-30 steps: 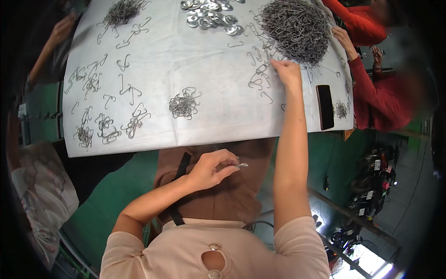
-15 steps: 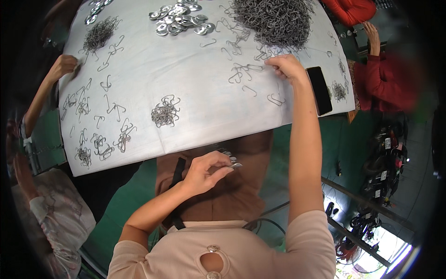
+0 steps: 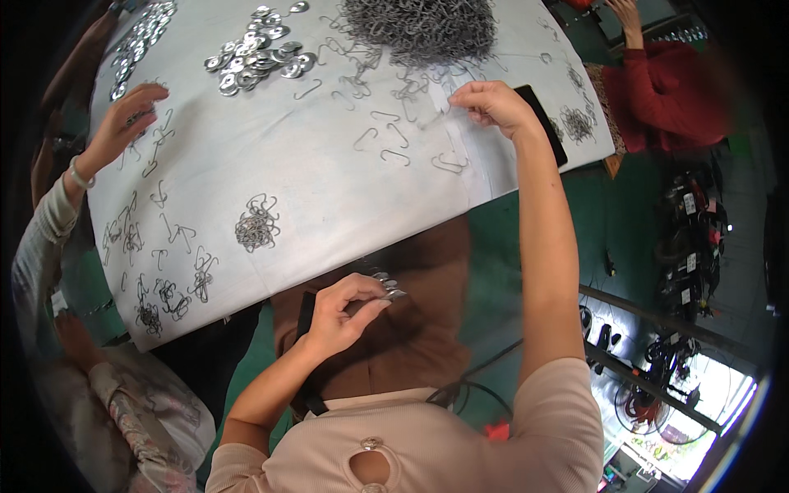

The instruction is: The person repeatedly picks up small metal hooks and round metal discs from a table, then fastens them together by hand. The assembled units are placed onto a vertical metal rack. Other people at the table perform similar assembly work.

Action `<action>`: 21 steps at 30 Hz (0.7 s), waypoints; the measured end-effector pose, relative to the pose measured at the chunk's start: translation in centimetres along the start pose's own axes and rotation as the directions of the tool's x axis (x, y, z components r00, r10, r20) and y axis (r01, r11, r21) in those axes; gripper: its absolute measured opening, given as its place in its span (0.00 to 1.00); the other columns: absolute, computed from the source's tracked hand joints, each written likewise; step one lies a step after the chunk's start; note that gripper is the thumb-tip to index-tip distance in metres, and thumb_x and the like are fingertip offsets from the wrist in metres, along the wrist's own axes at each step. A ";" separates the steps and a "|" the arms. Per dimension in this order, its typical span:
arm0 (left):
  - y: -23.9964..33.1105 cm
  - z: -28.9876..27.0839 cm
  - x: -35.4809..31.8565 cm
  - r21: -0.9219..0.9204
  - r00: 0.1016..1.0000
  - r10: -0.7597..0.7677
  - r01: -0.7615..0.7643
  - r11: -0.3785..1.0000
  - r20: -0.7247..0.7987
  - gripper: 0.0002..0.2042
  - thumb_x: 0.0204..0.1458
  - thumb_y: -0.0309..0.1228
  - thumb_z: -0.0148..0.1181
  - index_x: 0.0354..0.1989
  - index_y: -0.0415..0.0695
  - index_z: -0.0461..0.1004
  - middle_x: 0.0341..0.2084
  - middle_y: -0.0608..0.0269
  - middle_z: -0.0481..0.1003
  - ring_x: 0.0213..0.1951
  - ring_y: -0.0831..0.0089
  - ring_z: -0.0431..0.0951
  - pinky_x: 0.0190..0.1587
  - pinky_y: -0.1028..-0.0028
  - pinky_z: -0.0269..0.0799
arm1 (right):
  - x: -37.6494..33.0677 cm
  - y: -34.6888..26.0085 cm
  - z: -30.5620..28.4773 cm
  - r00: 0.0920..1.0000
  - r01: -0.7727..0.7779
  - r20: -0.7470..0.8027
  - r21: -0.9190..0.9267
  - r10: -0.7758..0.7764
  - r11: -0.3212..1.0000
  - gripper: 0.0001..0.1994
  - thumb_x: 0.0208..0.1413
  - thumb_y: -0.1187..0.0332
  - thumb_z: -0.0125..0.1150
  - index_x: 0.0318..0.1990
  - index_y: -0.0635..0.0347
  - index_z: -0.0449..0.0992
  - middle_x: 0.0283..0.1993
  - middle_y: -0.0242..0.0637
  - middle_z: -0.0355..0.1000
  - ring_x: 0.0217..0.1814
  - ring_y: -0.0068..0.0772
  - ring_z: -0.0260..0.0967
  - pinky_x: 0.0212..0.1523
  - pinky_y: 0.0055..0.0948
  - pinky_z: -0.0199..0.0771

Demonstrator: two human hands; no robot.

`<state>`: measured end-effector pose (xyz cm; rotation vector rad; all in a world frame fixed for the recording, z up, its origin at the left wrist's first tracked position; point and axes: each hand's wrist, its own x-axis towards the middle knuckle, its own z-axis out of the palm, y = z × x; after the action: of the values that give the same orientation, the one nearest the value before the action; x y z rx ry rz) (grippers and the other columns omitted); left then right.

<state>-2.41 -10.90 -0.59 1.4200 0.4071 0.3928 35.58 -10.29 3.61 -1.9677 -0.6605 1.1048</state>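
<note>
My left hand is over my lap, its thumb and fingers closed on a few shiny metal discs. My right hand reaches over the white-covered table, thumb and fingertips pinched together. What they hold, if anything, is too small to make out. Just beyond that hand lies a big heap of grey wire hooks. Several loose hooks are scattered to its left and nearer me. A small pile of hooks sits close to the table's front edge. Loose silver discs lie at the far left-centre.
A black phone lies partly behind my right forearm. Small hook clusters dot the table's left side and a hook pile lies right. Another person's hand hovers over the left edge; a person in red sits at the right.
My view has shifted, moving the table in the picture. My right hand has left the hooks at its fingertips and is nearer the phone. The other person's left-side hand has reached further over the table.
</note>
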 end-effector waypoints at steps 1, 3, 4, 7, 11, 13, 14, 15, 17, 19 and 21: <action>-0.1 0.0 0.0 0.002 1.000 0.000 0.000 1.000 -0.003 0.05 0.47 0.18 0.61 0.33 0.34 0.74 0.32 0.59 0.76 0.33 0.75 0.77 0.38 0.78 0.74 | 0.0 0.5 -0.3 1.000 -0.011 0.010 -0.081 0.011 0.997 0.05 0.47 0.68 0.66 0.28 0.58 0.77 0.21 0.21 0.66 0.19 0.11 0.57 0.19 0.15 0.52; -0.3 -0.1 -0.1 -0.004 1.000 -0.015 0.015 1.000 0.001 0.05 0.47 0.18 0.61 0.33 0.34 0.74 0.32 0.59 0.76 0.33 0.75 0.77 0.39 0.78 0.75 | -0.6 1.3 -0.9 0.996 -0.077 0.020 -0.225 0.084 0.971 0.04 0.45 0.70 0.65 0.25 0.59 0.77 0.19 0.24 0.67 0.18 0.13 0.56 0.18 0.16 0.53; -0.3 -0.1 0.0 -0.012 0.999 -0.031 0.031 0.999 0.007 0.05 0.47 0.18 0.61 0.33 0.34 0.74 0.32 0.59 0.76 0.33 0.75 0.77 0.39 0.78 0.75 | -0.8 1.8 -1.1 0.998 -0.050 0.011 -0.221 0.054 0.974 0.04 0.44 0.70 0.65 0.25 0.60 0.77 0.19 0.24 0.67 0.17 0.13 0.56 0.18 0.17 0.53; -0.3 -0.2 0.0 -0.008 0.998 -0.061 0.061 0.998 0.035 0.05 0.48 0.18 0.61 0.33 0.33 0.73 0.33 0.58 0.75 0.34 0.76 0.76 0.41 0.77 0.74 | -1.3 2.9 -1.1 1.000 -0.006 0.001 -0.202 0.006 0.979 0.04 0.44 0.71 0.65 0.25 0.60 0.77 0.18 0.25 0.66 0.16 0.14 0.55 0.17 0.17 0.52; -0.1 0.0 0.3 0.011 0.999 -0.038 0.038 0.999 0.030 0.05 0.48 0.19 0.61 0.33 0.34 0.73 0.33 0.58 0.75 0.34 0.76 0.77 0.41 0.78 0.73 | -1.6 2.8 -1.5 0.995 -0.096 0.019 -0.134 0.099 0.986 0.05 0.45 0.69 0.64 0.26 0.61 0.77 0.18 0.25 0.66 0.16 0.14 0.55 0.17 0.17 0.52; -0.2 0.1 0.5 0.015 0.999 -0.034 0.034 0.999 0.016 0.05 0.47 0.19 0.61 0.33 0.34 0.74 0.32 0.59 0.76 0.33 0.77 0.77 0.40 0.79 0.74 | -1.8 2.4 -2.2 0.993 -0.114 0.022 -0.156 0.119 0.981 0.06 0.46 0.68 0.64 0.27 0.61 0.77 0.18 0.25 0.66 0.16 0.14 0.56 0.17 0.17 0.52; -0.2 0.0 0.5 0.029 0.999 -0.038 0.038 0.999 0.024 0.05 0.48 0.19 0.61 0.33 0.34 0.74 0.32 0.59 0.76 0.33 0.77 0.77 0.40 0.79 0.73 | -2.0 2.2 -2.6 0.994 -0.096 0.025 -0.201 0.104 0.975 0.06 0.46 0.68 0.64 0.27 0.61 0.78 0.18 0.25 0.66 0.16 0.14 0.56 0.17 0.17 0.53; -0.2 -0.2 0.4 0.043 0.999 -0.043 0.041 0.998 0.031 0.05 0.48 0.19 0.61 0.33 0.34 0.74 0.32 0.59 0.76 0.33 0.77 0.77 0.40 0.79 0.73 | -2.0 2.3 -2.9 0.996 -0.078 0.030 -0.245 0.088 0.966 0.07 0.46 0.67 0.64 0.27 0.61 0.78 0.18 0.25 0.66 0.16 0.15 0.56 0.18 0.17 0.53; 0.4 0.0 0.3 -0.007 0.999 -0.040 0.040 0.999 -0.013 0.05 0.48 0.18 0.60 0.33 0.34 0.73 0.32 0.59 0.76 0.33 0.78 0.77 0.40 0.79 0.73 | -2.1 2.0 -5.7 0.956 0.018 -0.287 -0.165 -0.066 0.986 0.07 0.46 0.66 0.63 0.28 0.60 0.78 0.17 0.25 0.65 0.15 0.16 0.57 0.17 0.19 0.53; 0.2 -0.1 0.2 -0.038 0.999 -0.042 0.041 0.998 -0.024 0.05 0.48 0.17 0.60 0.34 0.34 0.73 0.33 0.59 0.75 0.34 0.78 0.77 0.40 0.80 0.73 | -2.3 3.2 -11.3 0.831 -0.100 -0.556 -0.192 -0.024 0.976 0.09 0.45 0.65 0.63 0.31 0.59 0.80 0.22 0.29 0.70 0.21 0.22 0.64 0.23 0.24 0.62; 0.2 -0.1 0.2 -0.048 0.999 -0.042 0.042 0.998 -0.009 0.05 0.48 0.17 0.60 0.34 0.34 0.73 0.33 0.59 0.75 0.34 0.78 0.77 0.40 0.80 0.73 | -2.5 5.8 -17.6 0.703 -0.390 -0.711 -0.357 0.025 0.849 0.13 0.45 0.62 0.63 0.37 0.58 0.80 0.34 0.34 0.77 0.34 0.32 0.73 0.35 0.34 0.71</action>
<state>-2.30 -10.67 -0.45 1.3613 0.4326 0.3737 50.02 -21.91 5.80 -2.7244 -0.2996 0.2301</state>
